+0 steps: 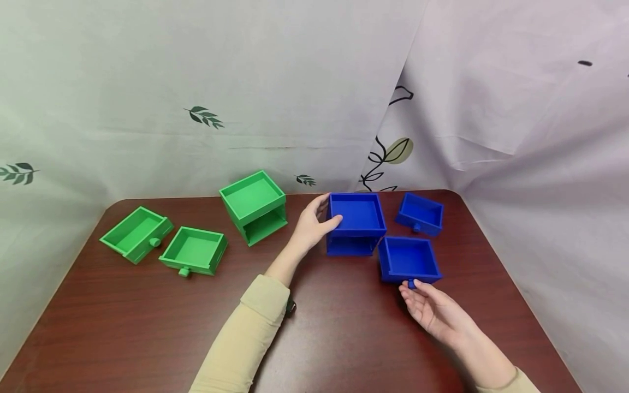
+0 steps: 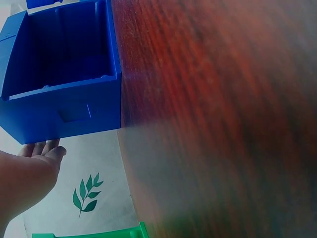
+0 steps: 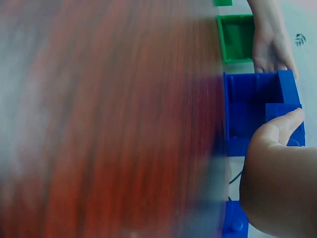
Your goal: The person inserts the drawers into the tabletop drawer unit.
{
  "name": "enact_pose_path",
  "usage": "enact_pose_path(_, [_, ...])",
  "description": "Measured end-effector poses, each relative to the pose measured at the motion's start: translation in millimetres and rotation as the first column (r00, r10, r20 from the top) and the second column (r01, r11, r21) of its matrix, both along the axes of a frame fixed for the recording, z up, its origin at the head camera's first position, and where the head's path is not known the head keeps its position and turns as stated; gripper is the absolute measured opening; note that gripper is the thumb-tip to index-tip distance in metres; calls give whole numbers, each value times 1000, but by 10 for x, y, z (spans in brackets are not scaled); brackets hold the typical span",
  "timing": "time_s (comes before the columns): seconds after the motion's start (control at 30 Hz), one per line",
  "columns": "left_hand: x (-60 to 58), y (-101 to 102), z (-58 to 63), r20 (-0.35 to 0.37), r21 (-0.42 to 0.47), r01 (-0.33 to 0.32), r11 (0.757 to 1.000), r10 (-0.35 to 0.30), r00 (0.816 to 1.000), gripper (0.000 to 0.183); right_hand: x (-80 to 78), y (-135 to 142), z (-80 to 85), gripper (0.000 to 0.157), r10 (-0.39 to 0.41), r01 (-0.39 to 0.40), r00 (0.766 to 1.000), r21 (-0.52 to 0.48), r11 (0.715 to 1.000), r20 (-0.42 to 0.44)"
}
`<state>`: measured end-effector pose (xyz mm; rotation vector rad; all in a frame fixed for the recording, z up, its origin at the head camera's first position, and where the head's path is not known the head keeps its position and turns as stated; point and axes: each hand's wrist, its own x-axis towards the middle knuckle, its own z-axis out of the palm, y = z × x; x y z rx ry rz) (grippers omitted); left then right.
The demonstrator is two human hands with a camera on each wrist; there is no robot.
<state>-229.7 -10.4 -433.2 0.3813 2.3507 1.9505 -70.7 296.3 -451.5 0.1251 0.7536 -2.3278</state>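
Note:
A blue drawer cabinet with a shallow tray top and a hollow front stands toward the back of the table, right of the middle. At its left side my left hand holds it, thumb over the top rim and fingers along the side. My right hand pinches the round knob of a blue drawer between thumb and fingers. That drawer has its open side up, close to the cabinet's front right corner. In the right wrist view the drawer partly overlaps the cabinet's hollow front.
Another blue drawer lies at the back right, knob forward. On the left are a hollow green cabinet and two green drawers, one nearer the middle and one farther left. A pale patterned cloth hangs behind the table.

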Motion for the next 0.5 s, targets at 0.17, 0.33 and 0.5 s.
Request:
enact_pose_path(0.17, [9, -7, 2, 5, -13, -4, 1000, 4, 1000, 72, 19, -84, -11, 43, 4, -3, 1000, 42, 999, -13])
enact_pose_path(0.33, [7, -12, 2, -3, -16, -2, 1000, 2, 1000, 72, 35, -174, -33, 43, 16, -15, 1000, 75, 997, -15])
enact_pose_path(0.5, [4, -6, 3, 0, -22, 1, 1000, -1, 1000, 72, 32, -267, -56, 42, 23, -20, 999, 89, 996, -33])
